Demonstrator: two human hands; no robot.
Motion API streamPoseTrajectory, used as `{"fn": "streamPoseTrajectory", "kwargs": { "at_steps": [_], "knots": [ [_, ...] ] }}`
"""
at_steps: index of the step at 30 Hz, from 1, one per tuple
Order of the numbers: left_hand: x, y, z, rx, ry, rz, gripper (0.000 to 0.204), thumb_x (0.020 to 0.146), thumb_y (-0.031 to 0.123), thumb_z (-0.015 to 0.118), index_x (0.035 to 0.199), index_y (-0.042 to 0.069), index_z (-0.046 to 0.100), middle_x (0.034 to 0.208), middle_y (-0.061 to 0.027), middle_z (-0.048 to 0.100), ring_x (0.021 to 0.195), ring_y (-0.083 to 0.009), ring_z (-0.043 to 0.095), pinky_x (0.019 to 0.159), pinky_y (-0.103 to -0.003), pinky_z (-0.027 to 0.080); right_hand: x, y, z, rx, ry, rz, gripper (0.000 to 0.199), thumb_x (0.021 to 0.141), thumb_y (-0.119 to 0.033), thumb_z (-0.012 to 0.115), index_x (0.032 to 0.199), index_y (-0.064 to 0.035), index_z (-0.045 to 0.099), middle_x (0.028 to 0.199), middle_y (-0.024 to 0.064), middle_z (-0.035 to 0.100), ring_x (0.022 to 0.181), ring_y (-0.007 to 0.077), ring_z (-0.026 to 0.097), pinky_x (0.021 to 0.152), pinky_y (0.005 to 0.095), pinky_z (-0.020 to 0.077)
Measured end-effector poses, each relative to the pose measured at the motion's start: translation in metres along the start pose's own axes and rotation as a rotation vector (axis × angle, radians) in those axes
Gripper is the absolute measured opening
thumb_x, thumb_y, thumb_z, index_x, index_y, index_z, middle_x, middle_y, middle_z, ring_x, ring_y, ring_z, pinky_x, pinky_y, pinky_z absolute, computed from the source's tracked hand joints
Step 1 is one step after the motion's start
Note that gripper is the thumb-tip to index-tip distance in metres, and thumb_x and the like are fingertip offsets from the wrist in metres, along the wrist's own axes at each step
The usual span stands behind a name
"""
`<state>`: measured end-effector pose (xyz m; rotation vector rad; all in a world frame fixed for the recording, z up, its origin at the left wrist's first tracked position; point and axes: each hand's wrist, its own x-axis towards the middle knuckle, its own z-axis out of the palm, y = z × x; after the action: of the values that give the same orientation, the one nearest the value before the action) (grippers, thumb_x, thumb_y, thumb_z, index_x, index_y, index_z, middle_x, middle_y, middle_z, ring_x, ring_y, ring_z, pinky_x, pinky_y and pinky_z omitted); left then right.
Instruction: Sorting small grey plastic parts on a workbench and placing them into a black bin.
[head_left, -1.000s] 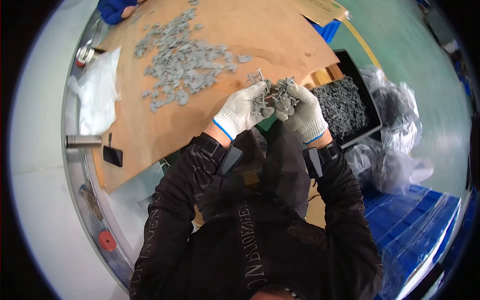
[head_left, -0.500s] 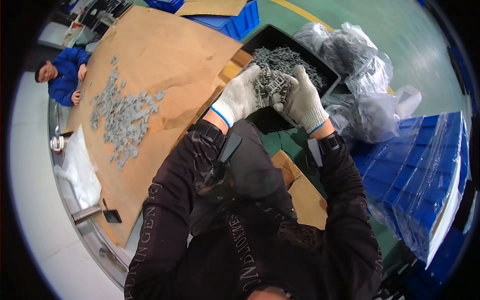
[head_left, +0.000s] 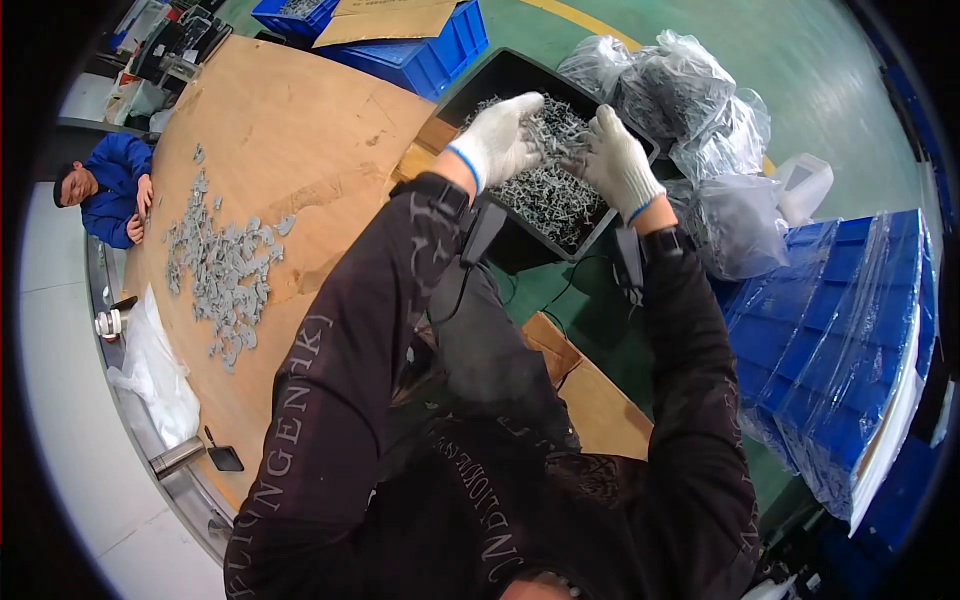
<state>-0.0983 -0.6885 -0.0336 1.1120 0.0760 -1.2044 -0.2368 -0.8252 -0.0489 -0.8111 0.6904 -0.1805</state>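
Note:
Both hands wear white knit gloves and hover above a black bin (head_left: 562, 248). A heap of small grey parts (head_left: 548, 205), spiky and branching in shape, fills much of it. My left hand (head_left: 500, 140) is over the bin's left side, its fingers loosely spread toward the middle. Facing it from the right is my right hand (head_left: 618, 165), with fingers apart and pointing inward. Between the two palms only the grey heap shows, and no part is plainly gripped. Some fingertips blend with the parts behind them.
A brown-covered table (head_left: 330, 130) at left carries scattered flat grey pieces (head_left: 225, 265). Across it sits a person in blue (head_left: 115, 190). Blue crates (head_left: 430, 55) stand beyond, stuffed plastic bags (head_left: 735, 220) right of the bin, and wrapped blue panels (head_left: 820, 340) at far right.
The clump of grey parts held between my hands has left them. My hands have moved apart and slightly forward over the bin, and the view has shifted a little.

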Motion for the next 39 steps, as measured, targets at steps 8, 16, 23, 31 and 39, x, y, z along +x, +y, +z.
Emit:
{"fn": "streamPoseTrajectory", "kwargs": {
  "at_steps": [8,16,23,31,39],
  "knots": [
    [0.063,0.069,-0.166,1.008,0.158,0.568,0.032,0.109,0.032,0.056,0.115,0.002,0.066,0.111,-0.0213,0.07,0.093,-0.0379,0.073,0.087,-0.047,0.062,0.048,-0.006,0.054,-0.242,-0.333,-0.202,0.056,0.112,-0.044,0.057,0.147,-0.0011,0.048,0.156,0.0208,0.049,0.13,0.038,0.058,0.107,0.0525,0.0506],
    [0.026,0.027,0.022,1.491,0.288,0.16,0.052,0.096,0.035,0.061,0.135,0.001,0.07,0.138,-0.0255,0.07,0.115,-0.0413,0.072,0.105,-0.047,0.055,0.032,0.023,-0.07,0.007,0.014,-0.126,0.033,0.111,-0.035,0.061,0.129,-0.0066,0.061,0.127,0.0123,0.066,0.116,0.0301,0.062,0.1,0.0471,0.0531],
    [0.006,0.005,-0.013,1.398,0.251,0.606,0.039,0.085,0.019,0.065,0.118,0.005,0.08,0.124,-0.024,0.075,0.12,-0.042,0.071,0.103,-0.049,0.057,0.027,0.102,-0.069,-0.483,-0.618,-0.212,0.038,0.113,-0.024,0.039,0.141,-0.0008,0.051,0.136,0.0182,0.064,0.125,0.0337,0.063,0.111,0.0471,0.0504],
    [-0.14,-0.024,-0.08,1.274,0.311,1.217,0.023,0.09,0.012,0.067,0.111,0.01,0.076,0.104,-0.0144,0.073,0.104,-0.0388,0.07,0.095,-0.049,0.056,0.008,0.114,0.003,-0.269,-0.025,-0.267,0.034,0.105,-0.002,0.058,0.138,0.003,0.061,0.137,0.0119,0.069,0.123,0.0224,0.068,0.105,0.0355,0.0559],
    [-0.363,-0.028,-0.352,1.667,1.358,0.813,0.027,0.097,0.018,0.066,0.123,0.013,0.071,0.133,-0.0137,0.069,0.129,-0.0398,0.06,0.111,-0.055,0.044,-0.047,0.145,0.202,-1.09,-0.565,-1.043,0.031,0.101,-0.009,0.068,0.131,-0.0024,0.07,0.127,0.0181,0.073,0.119,0.0362,0.07,0.105,0.0396,0.0549]
  ]
}}
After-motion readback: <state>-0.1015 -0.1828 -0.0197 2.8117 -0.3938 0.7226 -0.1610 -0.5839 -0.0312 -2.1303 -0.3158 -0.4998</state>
